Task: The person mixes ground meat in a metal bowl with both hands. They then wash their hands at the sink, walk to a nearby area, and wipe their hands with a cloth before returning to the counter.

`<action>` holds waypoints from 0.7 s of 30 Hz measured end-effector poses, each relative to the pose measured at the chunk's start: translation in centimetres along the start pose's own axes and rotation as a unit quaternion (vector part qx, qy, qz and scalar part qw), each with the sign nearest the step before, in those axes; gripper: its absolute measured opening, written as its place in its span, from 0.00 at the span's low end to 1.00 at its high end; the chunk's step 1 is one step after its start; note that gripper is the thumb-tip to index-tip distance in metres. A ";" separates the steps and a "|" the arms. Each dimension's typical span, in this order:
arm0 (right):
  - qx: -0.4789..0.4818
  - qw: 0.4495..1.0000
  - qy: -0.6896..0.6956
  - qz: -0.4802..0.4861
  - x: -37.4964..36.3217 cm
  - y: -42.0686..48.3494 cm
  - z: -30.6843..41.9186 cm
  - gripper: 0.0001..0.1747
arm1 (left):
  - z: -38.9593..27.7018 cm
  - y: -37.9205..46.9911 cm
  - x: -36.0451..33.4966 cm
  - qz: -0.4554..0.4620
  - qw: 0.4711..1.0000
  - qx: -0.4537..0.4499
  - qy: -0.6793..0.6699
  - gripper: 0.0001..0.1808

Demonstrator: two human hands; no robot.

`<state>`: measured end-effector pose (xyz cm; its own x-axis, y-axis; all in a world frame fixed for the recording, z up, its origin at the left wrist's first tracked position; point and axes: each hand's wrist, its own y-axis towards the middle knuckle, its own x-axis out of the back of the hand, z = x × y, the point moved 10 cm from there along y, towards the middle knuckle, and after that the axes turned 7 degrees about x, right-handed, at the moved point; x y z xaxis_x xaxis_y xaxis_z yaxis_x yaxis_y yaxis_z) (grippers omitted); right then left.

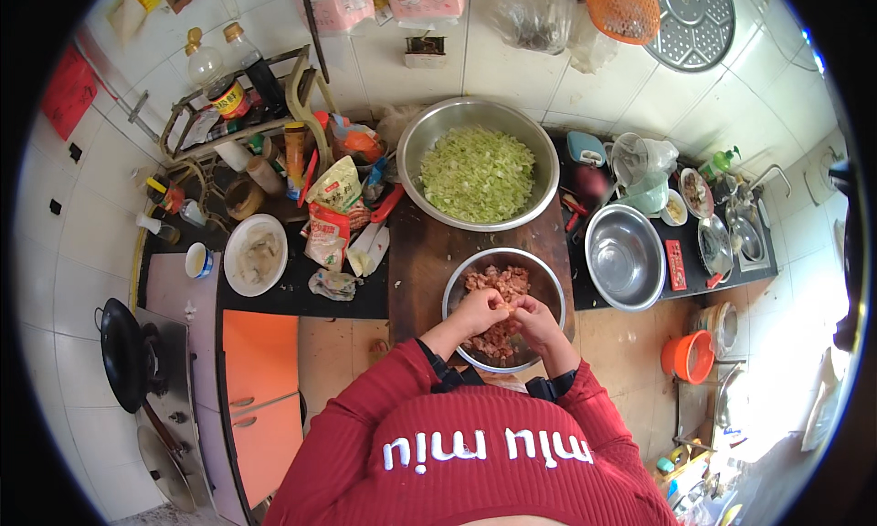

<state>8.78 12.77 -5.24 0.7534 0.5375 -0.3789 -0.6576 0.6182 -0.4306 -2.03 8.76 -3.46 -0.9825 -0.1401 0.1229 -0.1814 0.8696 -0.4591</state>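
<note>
My left hand [482, 311] and my right hand [536, 322] meet over a steel bowl [558, 279] of ground meat [497, 284]. Their fingertips pinch a small pinkish piece [508, 308] between them; what it is cannot be told. Some of the meat is hidden beneath my hands. Behind this bowl, a larger steel basin [409, 177] holds chopped green vegetable [477, 173], likely cabbage. Both vessels rest on a dark wooden board [418, 272].
On the right stand a steel basin [625, 257], a red packet [675, 264] and several dishes by the sink. Left are a white bowl [233, 252], seasoning bags [326, 235], a bottle rack [233, 137] and a wok [122, 355] on the stove.
</note>
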 end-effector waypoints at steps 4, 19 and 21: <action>-0.014 0.998 0.058 0.009 -0.2 -0.1 -0.5 0.04 | 1.0 0.7 -0.5 0.027 0.998 -0.009 -0.055 0.07; 0.012 1.000 0.014 0.003 -0.8 0.0 0.5 0.11 | 2.5 0.8 -0.3 -0.006 0.991 0.061 -0.116 0.10; 0.023 0.997 -0.048 0.053 -2.1 -0.4 1.2 0.13 | 2.1 0.8 0.0 -0.022 0.993 0.043 -0.106 0.08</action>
<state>7.45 12.09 -3.30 0.6775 0.6522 -0.3401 -0.7348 0.5791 -0.3533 -2.27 8.42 -5.65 -0.9589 -0.2811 -0.0392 -0.2181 0.8181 -0.5321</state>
